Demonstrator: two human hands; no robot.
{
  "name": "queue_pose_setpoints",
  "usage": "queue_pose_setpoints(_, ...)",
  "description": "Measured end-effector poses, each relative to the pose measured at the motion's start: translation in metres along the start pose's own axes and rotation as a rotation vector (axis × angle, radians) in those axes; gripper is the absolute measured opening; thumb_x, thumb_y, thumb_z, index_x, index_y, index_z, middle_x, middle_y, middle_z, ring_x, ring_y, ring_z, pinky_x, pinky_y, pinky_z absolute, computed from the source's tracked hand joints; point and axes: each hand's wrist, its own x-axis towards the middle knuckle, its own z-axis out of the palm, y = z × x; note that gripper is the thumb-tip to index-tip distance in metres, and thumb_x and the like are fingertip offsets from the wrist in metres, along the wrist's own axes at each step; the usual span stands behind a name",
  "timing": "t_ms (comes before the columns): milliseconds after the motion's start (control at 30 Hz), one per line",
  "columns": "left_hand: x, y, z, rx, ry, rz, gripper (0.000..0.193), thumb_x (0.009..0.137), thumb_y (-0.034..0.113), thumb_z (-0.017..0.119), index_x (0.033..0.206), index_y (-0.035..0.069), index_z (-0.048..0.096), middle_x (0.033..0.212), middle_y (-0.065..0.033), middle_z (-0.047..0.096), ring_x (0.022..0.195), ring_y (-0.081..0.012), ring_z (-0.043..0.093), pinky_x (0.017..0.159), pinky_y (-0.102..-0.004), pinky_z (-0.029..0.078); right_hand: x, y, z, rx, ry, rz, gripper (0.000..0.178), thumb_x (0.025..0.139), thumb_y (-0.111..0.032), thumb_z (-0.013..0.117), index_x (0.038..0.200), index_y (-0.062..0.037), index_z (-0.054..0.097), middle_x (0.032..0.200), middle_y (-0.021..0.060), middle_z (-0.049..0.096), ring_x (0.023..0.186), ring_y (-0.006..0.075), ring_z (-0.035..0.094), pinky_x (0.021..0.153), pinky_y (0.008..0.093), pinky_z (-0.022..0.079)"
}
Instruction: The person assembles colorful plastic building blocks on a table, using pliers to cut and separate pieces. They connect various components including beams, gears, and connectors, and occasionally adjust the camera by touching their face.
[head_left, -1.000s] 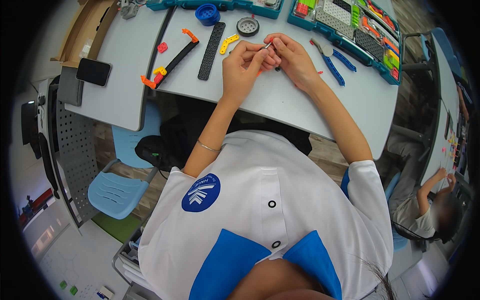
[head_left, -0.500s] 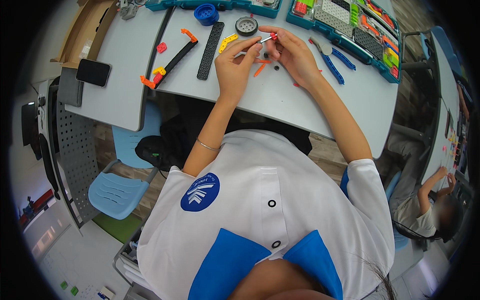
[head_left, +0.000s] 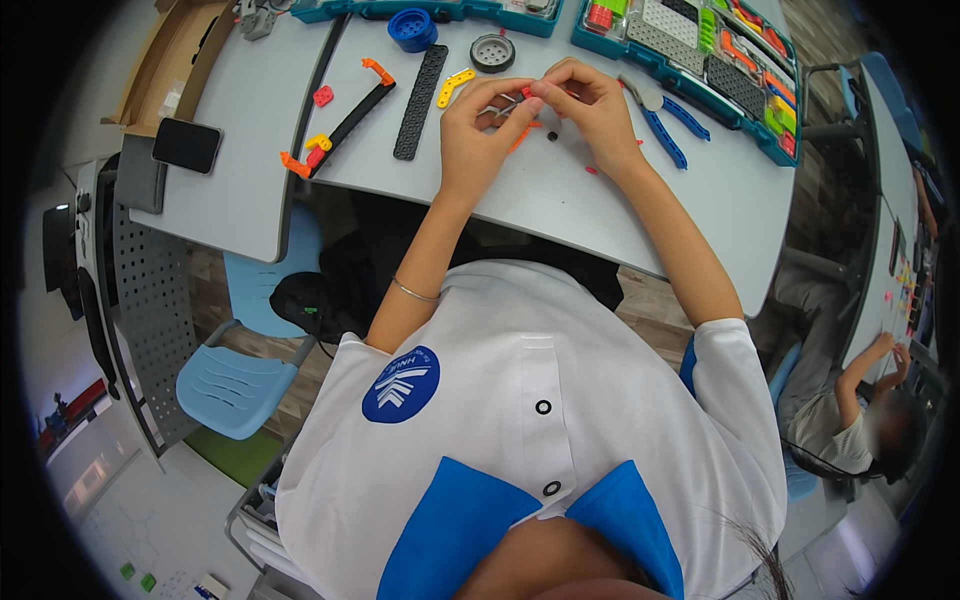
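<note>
My left hand (head_left: 474, 140) and my right hand (head_left: 594, 118) meet over the table, fingertips pinched together. Between them is a small red plastic piece (head_left: 526, 92) on a thin metal shaft, mostly covered by the fingers. Just below lie a slim orange part (head_left: 520, 139) and a small black round piece (head_left: 552, 137). Left of my left hand are a yellow angled connector (head_left: 457, 86) and a black perforated strip (head_left: 420, 104). A grey wheel (head_left: 492, 53) lies beyond my hands. Blue-handled pliers (head_left: 664, 122) rest to the right of my right hand.
A teal case (head_left: 690, 85) of sorted building parts stands far right, another teal case (head_left: 470, 17) at the back. A blue wheel hub (head_left: 411, 30) and a black beam with orange ends (head_left: 350, 119) lie left. A phone (head_left: 187, 146) rests on the adjoining table. Another person sits far right.
My hands have come closer together, and my right fingers now close around the red piece. The metal shaft, plainly visible before, is mostly hidden between my fingers.
</note>
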Motion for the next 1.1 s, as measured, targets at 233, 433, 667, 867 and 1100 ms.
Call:
queue_pose_setpoints(233,-0.001,0.002,0.0,0.058,0.034,0.055,0.023,0.09,0.004,0.073,0.111,-0.003,0.072,0.107,-0.0082,0.069,0.086,-0.0115,0.068,0.076,-0.024,0.058,0.002,-0.008,-0.004,-0.047,0.132,-0.027,0.018,0.095,-0.021,0.071,0.094,-0.0029,0.07,0.087,-0.0006,0.066,0.083,0.0067,0.059,0.077,0.0232,0.046)
queue_pose_setpoints(433,0.0,-0.002,-0.004,-0.046,0.16,0.003,0.022,0.091,0.006,0.073,0.111,-0.002,0.073,0.105,-0.0089,0.069,0.08,-0.0124,0.067,0.069,-0.0236,0.056,0.004,-0.01,-0.004,-0.163,0.154,-0.025,0.018,0.094,-0.023,0.071,0.096,-0.0055,0.072,0.088,-0.0007,0.066,0.081,0.0081,0.058,0.073,0.0253,0.046)
queue_pose_setpoints(667,0.0,-0.004,-0.008,-0.057,0.182,-0.026,0.024,0.091,0.009,0.074,0.112,-0.002,0.073,0.095,-0.0076,0.07,0.075,-0.0114,0.066,0.068,-0.023,0.054,0.003,-0.008,-0.012,-0.925,-0.194,-0.415,0.015,0.084,-0.021,0.075,0.095,-0.011,0.074,0.09,0.0015,0.064,0.091,0.0217,0.056,0.084,0.0337,0.043)
queue_pose_setpoints(867,0.0,-0.002,-0.003,-0.083,0.153,-0.033,0.024,0.092,0.009,0.073,0.114,-0.002,0.073,0.094,-0.0075,0.071,0.076,-0.0111,0.066,0.07,-0.0231,0.054,0.005,-0.008,-0.018,-0.719,-0.043,-0.334,0.017,0.087,-0.019,0.074,0.101,-0.0098,0.075,0.094,0.001,0.066,0.088,0.0182,0.057,0.083,0.0313,0.043)
queue_pose_setpoints(1100,-0.001,-0.002,-0.004,-0.066,0.112,-0.05,0.024,0.091,0.007,0.073,0.114,-0.002,0.073,0.095,-0.0084,0.071,0.078,-0.0116,0.066,0.072,-0.0235,0.054,0.005,-0.009,-0.015,-0.346,0.053,-0.204,0.018,0.09,-0.018,0.073,0.104,-0.0075,0.075,0.095,0.0009,0.068,0.085,0.0109,0.057,0.08,0.0268,0.045)
